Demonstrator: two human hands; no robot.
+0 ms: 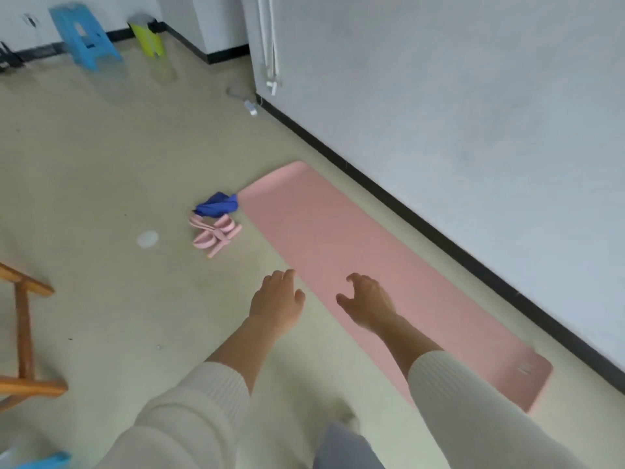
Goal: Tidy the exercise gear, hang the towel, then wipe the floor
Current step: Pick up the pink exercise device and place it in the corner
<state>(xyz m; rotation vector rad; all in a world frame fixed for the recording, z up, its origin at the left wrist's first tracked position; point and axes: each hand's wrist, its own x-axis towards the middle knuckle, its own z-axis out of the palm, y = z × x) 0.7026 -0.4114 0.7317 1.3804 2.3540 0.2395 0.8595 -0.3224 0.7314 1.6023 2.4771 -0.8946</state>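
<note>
Loosely open, both hands (pixel 277 299) (pixel 367 302) hold nothing by the mat (pixel 338 231); blue cloth (pixel 218 205) blurred.

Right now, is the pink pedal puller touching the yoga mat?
Apart. The head view shows a strip of bare floor between the pink pedal puller and the left edge of the yoga mat.

no text can be read anywhere; the pink mat (pixel 338 231) bears a small pale mark (pixel 524 367) by its near corner, too blurred to make out
</note>
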